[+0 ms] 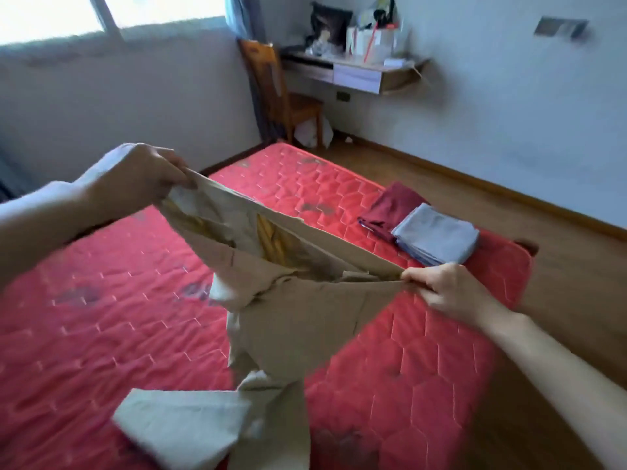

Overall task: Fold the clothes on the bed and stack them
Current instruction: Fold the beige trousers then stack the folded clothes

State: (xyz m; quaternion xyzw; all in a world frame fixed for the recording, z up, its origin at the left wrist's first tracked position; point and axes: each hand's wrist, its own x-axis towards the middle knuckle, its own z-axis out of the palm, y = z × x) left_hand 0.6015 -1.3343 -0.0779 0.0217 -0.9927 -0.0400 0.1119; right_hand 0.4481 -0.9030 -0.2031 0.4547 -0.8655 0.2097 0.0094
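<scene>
A beige garment (295, 317), seemingly trousers, hangs in the air above the red quilted mattress (101, 334). My left hand (142, 171) grips one end of its waistband at the upper left. My right hand (448, 293) pinches the other end at the right, so the band is stretched between them. The legs droop down and their ends lie crumpled on the mattress near the front edge. On the mattress's far right corner rest a folded grey garment (437, 235) and, touching it behind, a folded maroon garment (393, 205).
A wooden chair (281, 93) stands beyond the bed's far corner. A wall-mounted desk (356, 72) carries bags and clutter. Wooden floor (559, 266) runs along the bed's right side, bounded by a white wall. A window is at the upper left.
</scene>
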